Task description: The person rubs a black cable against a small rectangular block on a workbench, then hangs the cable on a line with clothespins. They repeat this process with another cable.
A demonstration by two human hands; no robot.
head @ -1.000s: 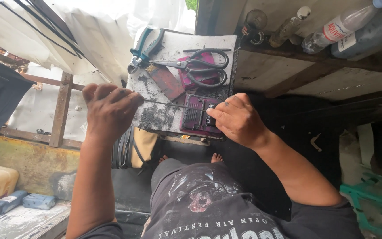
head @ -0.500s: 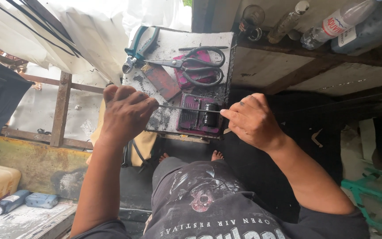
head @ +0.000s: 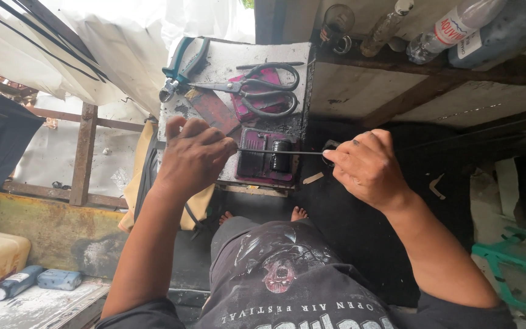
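Over the block (head: 226, 67), hands apart now, thin rod (head: 281, 151) seemingly stretched between

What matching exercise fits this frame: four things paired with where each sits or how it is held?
Things:
1. scissors
2. pliers
3. thin dark rod
4. clear plastic bottle

Places or states:
A. lying on the dark shelf at upper right
B. stretched level between the left hand and the right hand
C. at the far left corner of the small work block, teal handles
D. lying on a pink pad near the block's far edge

Pairs: 1-D, 2-C, 3-B, 4-A
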